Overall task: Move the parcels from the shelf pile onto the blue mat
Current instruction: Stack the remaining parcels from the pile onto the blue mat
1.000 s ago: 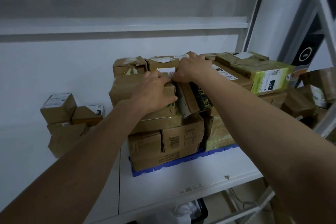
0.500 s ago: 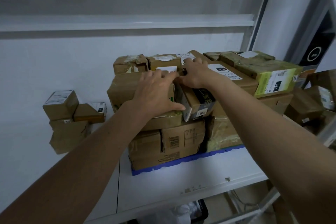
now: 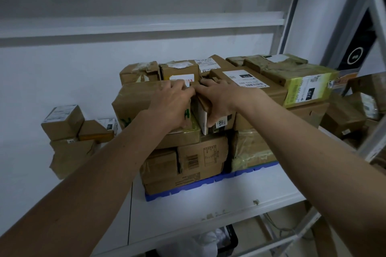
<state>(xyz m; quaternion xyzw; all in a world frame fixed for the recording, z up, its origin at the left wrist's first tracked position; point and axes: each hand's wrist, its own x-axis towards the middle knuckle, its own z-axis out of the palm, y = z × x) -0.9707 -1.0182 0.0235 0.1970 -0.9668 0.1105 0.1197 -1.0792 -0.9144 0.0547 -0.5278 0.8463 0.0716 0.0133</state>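
Note:
Stacked brown parcels cover the blue mat [image 3: 188,189] on the white shelf. My right hand [image 3: 217,102] grips a small tilted parcel [image 3: 222,120] with a "120" label, wedged in the stack's top layer, thumb on its front and fingers over its top. My left hand [image 3: 169,104] lies on the wide flat parcel [image 3: 133,100] beside it, fingertips touching the small parcel's top edge. To the left, apart from the mat, sits the shelf pile [image 3: 62,121] of small brown boxes.
A green-taped parcel [image 3: 302,83] tops the stack's right side. More parcels [image 3: 344,117] lie on the neighbouring shelf at right, behind a metal upright [image 3: 292,6]. Bare shelf board [image 3: 198,210] runs in front of the mat. A black bin [image 3: 229,242] stands below.
The small parcel has sunk further down into the gap between the wide parcel and the labelled box. My two hands have drawn closer together over it.

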